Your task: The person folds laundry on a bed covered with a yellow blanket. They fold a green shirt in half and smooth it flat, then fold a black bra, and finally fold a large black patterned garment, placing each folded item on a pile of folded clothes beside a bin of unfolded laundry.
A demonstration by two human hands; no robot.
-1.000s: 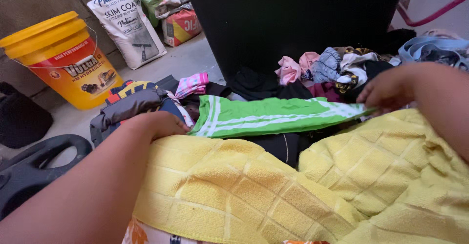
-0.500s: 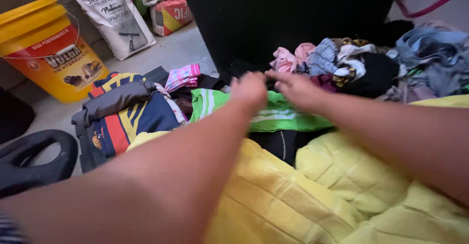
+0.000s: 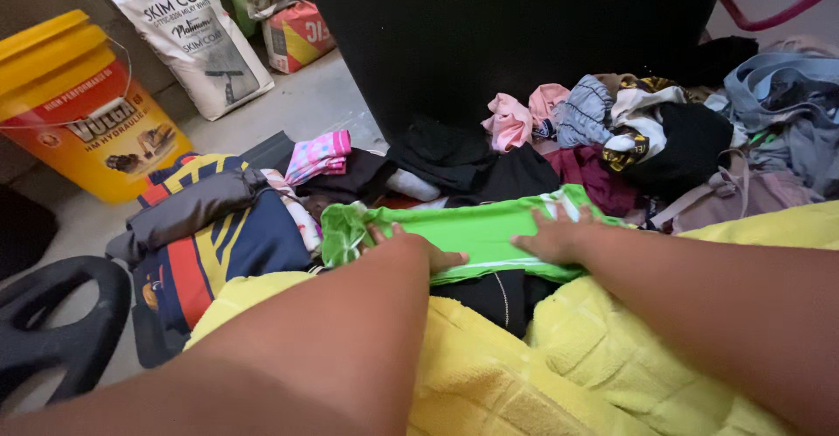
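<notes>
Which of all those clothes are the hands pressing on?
The bright green garment with white trim. The left hand and right hand both lie flat on it. The pink clothes and the navy striped shirt lie untouched.

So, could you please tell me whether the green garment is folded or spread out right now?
Folded: the green garment lies as a narrow band with doubled edges, left hand and right hand pressing on it.

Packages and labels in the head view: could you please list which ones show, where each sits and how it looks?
Paint bucket: far left on the floor, round, yellow with a red label band.
Sack: upper left, leaning upright, white with blue and grey print.
Small bag: beside the sack, against the dark bin, orange-red and white.
</notes>
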